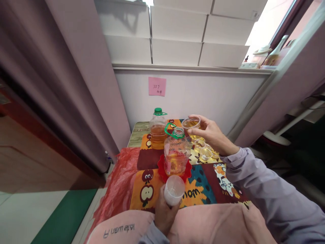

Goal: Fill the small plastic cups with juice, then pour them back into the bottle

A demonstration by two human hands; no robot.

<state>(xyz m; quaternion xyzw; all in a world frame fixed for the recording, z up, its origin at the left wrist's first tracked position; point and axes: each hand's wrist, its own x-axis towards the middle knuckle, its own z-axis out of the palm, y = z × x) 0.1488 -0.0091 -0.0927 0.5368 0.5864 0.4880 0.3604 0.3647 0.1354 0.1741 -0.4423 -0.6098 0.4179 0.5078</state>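
Note:
My left hand, low in the middle, is wrapped round a translucent plastic cup whose mouth faces up toward me. I cannot tell whether it is one cup or a nested stack. At the right, my right hand grips a clear plastic cup of yellow liquid by its rim. That cup is above several other filled cups. Between my hands stands an uncapped clear jug with a green handle and amber liquid, on a red scalloped plate.
A second jug with a green cap and amber liquid stands behind on the left. The table wears a patterned cloth, with red plastic film at the left. White boxes line the ledge above. A pink note hangs on the wall.

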